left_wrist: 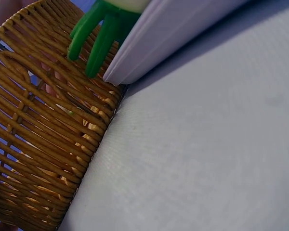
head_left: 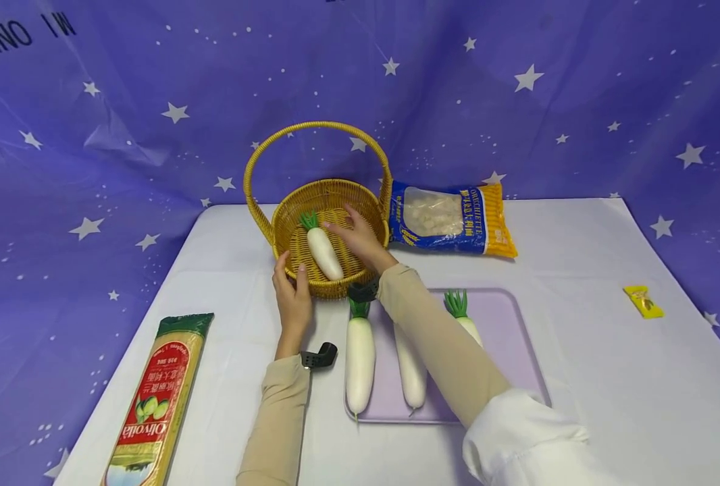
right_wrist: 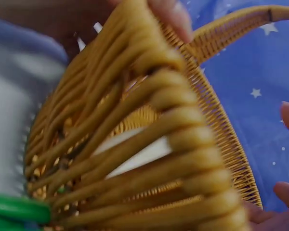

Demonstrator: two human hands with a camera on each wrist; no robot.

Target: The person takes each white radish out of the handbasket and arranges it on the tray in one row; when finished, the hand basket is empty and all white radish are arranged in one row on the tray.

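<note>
A wicker basket (head_left: 329, 289) with a tall hoop handle stands at the back of the table. Inside it lies one white radish (head_left: 323, 253) with a green top. My left hand (head_left: 293, 304) holds the basket's front-left rim, thumb and fingers spread along it. Over the basket's right half, my right hand (head_left: 360, 237) has its fingers loosely extended, fingertips beside the radish and nothing gripped. A lilac tray (head_left: 512, 337) sits in front, holding several more white radishes (head_left: 360, 364), partly covered by my right forearm. The basket's weave (left_wrist: 48, 125) fills the left wrist view's left side.
Right of the basket leans a blue and yellow pasta bag (head_left: 451, 219). A spaghetti packet (head_left: 153, 405) lies at the left front, and a small yellow sachet (head_left: 643, 302) at the far right. A purple starry cloth (head_left: 433, 101) hangs behind the table.
</note>
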